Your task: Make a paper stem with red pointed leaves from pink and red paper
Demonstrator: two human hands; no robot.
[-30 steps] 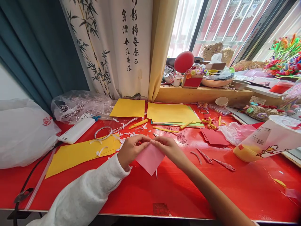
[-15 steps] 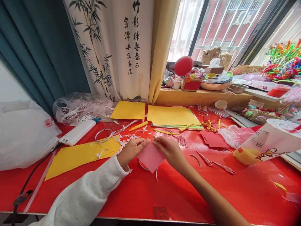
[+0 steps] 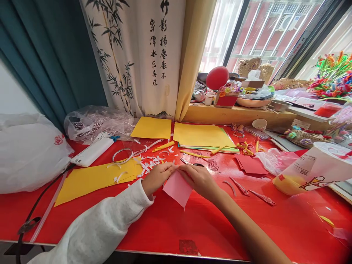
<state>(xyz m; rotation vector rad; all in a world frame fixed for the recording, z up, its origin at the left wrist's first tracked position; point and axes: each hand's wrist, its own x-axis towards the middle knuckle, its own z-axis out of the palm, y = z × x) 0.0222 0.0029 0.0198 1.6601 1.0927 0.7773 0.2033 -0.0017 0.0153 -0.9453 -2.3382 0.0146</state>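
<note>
A small square of pink paper (image 3: 178, 189) hangs with one corner down between my two hands, above the red tabletop. My left hand (image 3: 158, 179), in a light grey sleeve, pinches its upper left edge. From the other side my right hand (image 3: 200, 182) grips the upper edge, fingertips close to the left ones. The bare right forearm reaches in from the lower right. Just beyond the fingers lie scissors (image 3: 191, 163), partly covered by my right hand. White paper scraps (image 3: 150, 164) are scattered past my left hand.
Yellow sheets (image 3: 96, 180) lie at the left, and a stack of coloured paper (image 3: 202, 135) at the back. Red paper squares (image 3: 250, 164) are to the right, beside a tilted-looking drink cup (image 3: 310, 168). A white plastic bag (image 3: 33, 154) and power strip (image 3: 93, 150) occupy the left.
Both hands have come slightly lower and the pink paper has tilted, its lower corner dropping. More of the scissors shows beyond the right hand. The camera view has shifted slightly.
</note>
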